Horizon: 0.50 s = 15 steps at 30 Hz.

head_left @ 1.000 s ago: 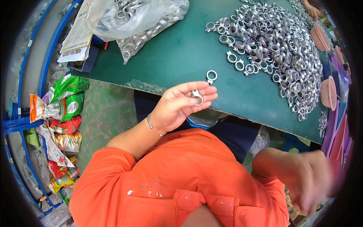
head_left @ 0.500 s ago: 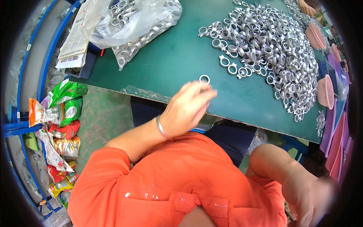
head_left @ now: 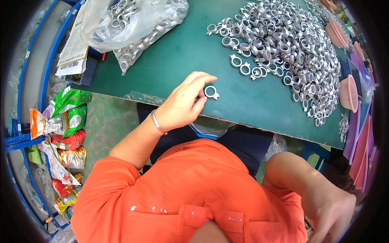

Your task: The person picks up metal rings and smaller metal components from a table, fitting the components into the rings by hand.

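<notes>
My left hand (head_left: pixel 184 97) is open over the front edge of the green table (head_left: pixel 162 69). Its thumb and fingers are apart and curve toward a single silver metal ring clamp (head_left: pixel 210 92) that lies on the tabletop just beside the fingertips. A small lug sticks out from the ring's right side. Far from the table, at the lower right, my right hand (head_left: pixel 334 210) hangs beside my body with its fingers pointing down. The picture's lower edge cuts off those fingertips, so whether they hold anything is hidden.
A large heap of similar ring clamps (head_left: pixel 279 52) covers the table's right part. At the back left lies a clear plastic bag (head_left: pixel 150 44) of clamps, beside papers (head_left: pixel 75 48) on a bin. Pink baskets (head_left: pixel 348 94) line the right edge. Blue shelving (head_left: pixel 24 139) with colourful packets stands left.
My left hand has drawn back left and no longer covers part of the ring clamp, which now shows its lug. My right hand has shifted slightly at the lower right.
</notes>
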Tool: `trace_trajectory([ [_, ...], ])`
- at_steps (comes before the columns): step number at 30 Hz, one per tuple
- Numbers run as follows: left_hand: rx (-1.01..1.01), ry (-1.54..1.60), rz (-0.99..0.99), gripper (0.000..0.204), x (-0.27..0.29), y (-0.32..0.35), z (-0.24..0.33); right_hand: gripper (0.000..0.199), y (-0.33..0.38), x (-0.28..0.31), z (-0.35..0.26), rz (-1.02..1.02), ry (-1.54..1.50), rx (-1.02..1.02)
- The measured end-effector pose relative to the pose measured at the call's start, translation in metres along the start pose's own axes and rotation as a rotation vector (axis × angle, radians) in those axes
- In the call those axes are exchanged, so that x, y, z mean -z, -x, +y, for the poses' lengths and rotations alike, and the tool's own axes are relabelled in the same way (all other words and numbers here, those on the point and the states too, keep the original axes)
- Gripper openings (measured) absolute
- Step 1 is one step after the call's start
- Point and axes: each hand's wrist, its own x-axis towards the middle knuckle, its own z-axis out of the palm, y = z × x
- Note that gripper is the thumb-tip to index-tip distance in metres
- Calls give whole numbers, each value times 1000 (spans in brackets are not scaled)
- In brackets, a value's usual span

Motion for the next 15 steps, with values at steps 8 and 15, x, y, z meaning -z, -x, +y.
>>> trace_trajectory([
  [8, -24, -81, 68, 50, -7, 4, 2, 17, 106, 71, 52, 178, 2057, -1101],
  [15, 218, 509, 54, 24, -8, 15, -9, 20, 142, 67, 49, 104, 2077, -1239],
])
